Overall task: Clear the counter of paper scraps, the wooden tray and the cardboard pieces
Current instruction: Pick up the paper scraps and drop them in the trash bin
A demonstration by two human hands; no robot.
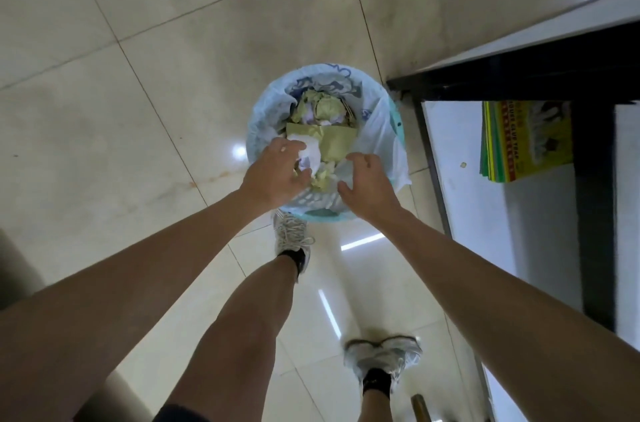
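Observation:
A round bin with a pale blue plastic liner (pixel 263 110) stands on the tiled floor below me. Inside lie crumpled yellowish paper scraps (pixel 322 103) and a flat cardboard piece (pixel 337 141). My left hand (pixel 273 172) hovers over the bin's near rim, its fingers around a crumpled white paper scrap (pixel 310 153). My right hand (pixel 369 179) is beside it over the bin, fingers spread and curled, with nothing seen in it. Small pale scraps (pixel 327 172) show between the two hands.
A dark-framed counter (pixel 519 75) runs along the right, with a lower shelf holding a stack of yellow and green printed sheets (pixel 526 141). My two feet in pale sneakers (pixel 292 234) stand on the glossy floor tiles just behind the bin.

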